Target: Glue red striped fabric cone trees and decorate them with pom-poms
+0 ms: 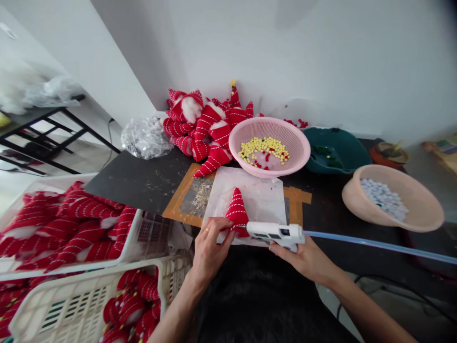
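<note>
A red cone-shaped fabric piece with white stitched lines [237,209] lies on a white sheet [264,195], its tip pointing away from me. My left hand [210,245] pinches its lower left edge between thumb and fingers. From the right, my right hand [307,257] is wrapped round the handle of a white glue gun [274,232]. The gun's nozzle touches or nearly touches the lower part of the red piece, close to my left fingertips. A long translucent bluish glue stick [374,243] runs out of the gun's back to the right.
Behind the sheet stands a pink basket [269,166] with small yellow and red balls, beside piled red stuffed pieces [207,124]. A teal basin [352,147] and a peach bowl [424,205] sit right. White crates [143,267] of red pieces stand lower left.
</note>
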Motion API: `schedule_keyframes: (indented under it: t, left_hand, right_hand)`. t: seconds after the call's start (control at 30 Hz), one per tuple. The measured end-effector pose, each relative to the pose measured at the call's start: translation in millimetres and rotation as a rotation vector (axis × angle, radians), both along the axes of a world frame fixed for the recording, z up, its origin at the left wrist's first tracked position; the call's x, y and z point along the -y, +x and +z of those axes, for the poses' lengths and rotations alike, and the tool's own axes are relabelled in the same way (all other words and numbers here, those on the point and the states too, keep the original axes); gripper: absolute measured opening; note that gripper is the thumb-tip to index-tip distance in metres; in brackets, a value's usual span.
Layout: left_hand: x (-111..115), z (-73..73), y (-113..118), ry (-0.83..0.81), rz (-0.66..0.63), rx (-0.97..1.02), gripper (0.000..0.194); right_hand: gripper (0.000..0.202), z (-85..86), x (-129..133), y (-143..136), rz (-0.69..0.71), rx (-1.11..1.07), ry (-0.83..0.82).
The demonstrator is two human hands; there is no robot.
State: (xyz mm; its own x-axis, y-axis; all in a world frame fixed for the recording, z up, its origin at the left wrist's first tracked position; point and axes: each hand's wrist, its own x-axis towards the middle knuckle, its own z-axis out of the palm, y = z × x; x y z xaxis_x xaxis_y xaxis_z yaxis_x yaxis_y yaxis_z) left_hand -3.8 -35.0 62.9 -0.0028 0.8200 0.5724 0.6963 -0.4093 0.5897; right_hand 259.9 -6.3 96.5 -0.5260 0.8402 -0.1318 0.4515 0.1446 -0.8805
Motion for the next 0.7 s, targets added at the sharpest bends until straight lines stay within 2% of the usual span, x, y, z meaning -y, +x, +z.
schedule_keyframes:
  t: [0.2, 0.3, 0.47, 0.7]
  left_hand:
    - [1, -1.1, -1, 0.001, 0.003, -0.009, 0.022]
    - [2, -3.2, 0, 0.001, 0.005, -0.009, 0.022]
    - [2, -6.0, 2, -0.013, -0.001, -0.001, 0.021]
    - [3, -6.0, 7, -0.029, -0.029, 0.018, 0.02]
  right_hand:
    - [0.019, 0.8, -1, 3, -0.1, -0.09, 0.028]
    - [0.021, 3.0, -3, 0, -0.163, -0.138, -0.013]
    - [0.021, 6.8, -10, -10, -0.167, -0.133, -0.047]
    - [0.028, 9.2, -17, -15, -0.111, -0.011, 0.068]
